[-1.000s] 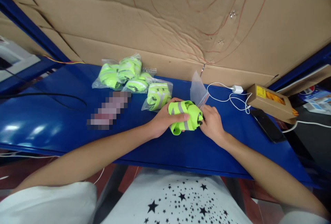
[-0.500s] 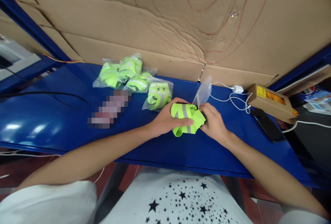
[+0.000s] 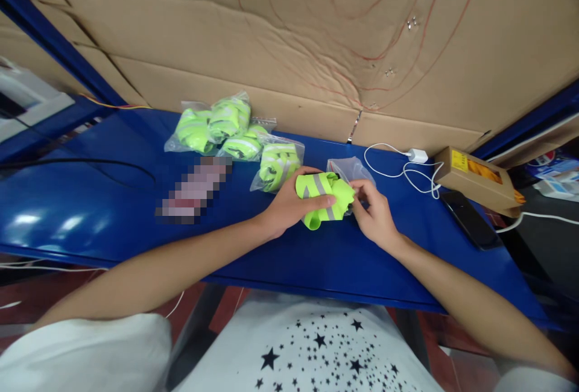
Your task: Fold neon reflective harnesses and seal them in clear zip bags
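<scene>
A folded neon-yellow reflective vest or strap bundle (image 3: 322,193) with grey stripes is gripped by my left hand (image 3: 289,205), thumb across its front and fingers behind. Close to its right side, my right hand (image 3: 375,214) has thumb and fingers pinched together at the edge of a clear plastic bag (image 3: 350,169). The bag lies just behind the bundle, partly hidden by it and by my fingers. Just left of my hands sits a clear zip bag (image 3: 278,166) with a similar yellow bundle inside.
Several more bagged yellow bundles (image 3: 221,123) lie along the cardboard wall (image 3: 289,48). A blurred-out flat item (image 3: 194,190) is on the blue table (image 3: 113,211). At right are a white charger (image 3: 417,155) with cable, a black phone (image 3: 469,220) and an open cardboard box (image 3: 479,178).
The clear bag has dropped from upright to lying behind the bundle. My right hand's fingers have shifted to a pinch at the bundle's right side. The bundle has moved slightly up and left.
</scene>
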{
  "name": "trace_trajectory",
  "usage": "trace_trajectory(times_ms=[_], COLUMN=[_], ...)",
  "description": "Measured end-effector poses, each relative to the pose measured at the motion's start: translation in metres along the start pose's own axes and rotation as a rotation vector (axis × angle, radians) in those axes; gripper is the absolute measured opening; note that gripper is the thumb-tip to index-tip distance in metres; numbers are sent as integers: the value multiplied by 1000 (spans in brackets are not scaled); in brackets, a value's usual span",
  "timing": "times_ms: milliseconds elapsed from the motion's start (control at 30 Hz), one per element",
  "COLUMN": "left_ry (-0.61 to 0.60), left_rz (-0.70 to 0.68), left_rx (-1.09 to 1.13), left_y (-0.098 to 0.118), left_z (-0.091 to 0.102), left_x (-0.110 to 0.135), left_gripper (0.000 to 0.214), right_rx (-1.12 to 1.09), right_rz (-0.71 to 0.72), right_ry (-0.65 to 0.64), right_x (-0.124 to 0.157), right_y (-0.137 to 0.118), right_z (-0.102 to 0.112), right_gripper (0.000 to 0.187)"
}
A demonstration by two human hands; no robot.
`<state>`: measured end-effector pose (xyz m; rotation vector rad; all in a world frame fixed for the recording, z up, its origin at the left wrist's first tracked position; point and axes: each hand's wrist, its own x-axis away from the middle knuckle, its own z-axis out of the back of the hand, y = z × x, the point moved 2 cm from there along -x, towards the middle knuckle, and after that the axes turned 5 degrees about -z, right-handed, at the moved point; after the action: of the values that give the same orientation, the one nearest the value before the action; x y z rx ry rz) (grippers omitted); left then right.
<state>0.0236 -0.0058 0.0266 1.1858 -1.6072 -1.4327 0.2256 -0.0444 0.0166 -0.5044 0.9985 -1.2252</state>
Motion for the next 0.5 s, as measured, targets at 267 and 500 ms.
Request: trace_trajectory(times_ms=[267, 500], left_ry=[43, -55], left_rz=[-43, -73], left_rx=[-82, 37], left_y=[-4, 11], left_z=[-4, -8], left_x=[3, 15], left_gripper=[64, 60], right_rx=[110, 214], right_rz=[106, 120], right_ry=[141, 127], right_x=[3, -1], right_y=[-6, -9], right_z=[5, 10], right_gripper=[14, 4])
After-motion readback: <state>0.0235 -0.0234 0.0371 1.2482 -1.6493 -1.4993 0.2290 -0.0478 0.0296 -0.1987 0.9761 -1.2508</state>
